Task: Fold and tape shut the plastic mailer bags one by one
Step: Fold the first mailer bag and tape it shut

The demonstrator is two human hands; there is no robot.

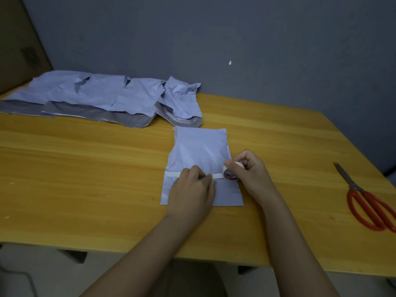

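A folded pale blue mailer bag [199,151] lies flat on the wooden table [85,172], near the middle. A strip of white tape [171,174] runs across it from its left edge toward the right. My left hand [192,194] rests on the bag and presses the tape down with its fingertips. My right hand [248,174] grips the tape roll [230,175] at the bag's right side, the strip still joined to the roll. A pile of several crumpled mailer bags [96,97] lies at the back left.
Red-handled scissors [368,202] lie near the table's right edge. A grey wall stands close behind the table. A brown cardboard panel [17,43] leans at the far left. The table's front edge is just below my forearms.
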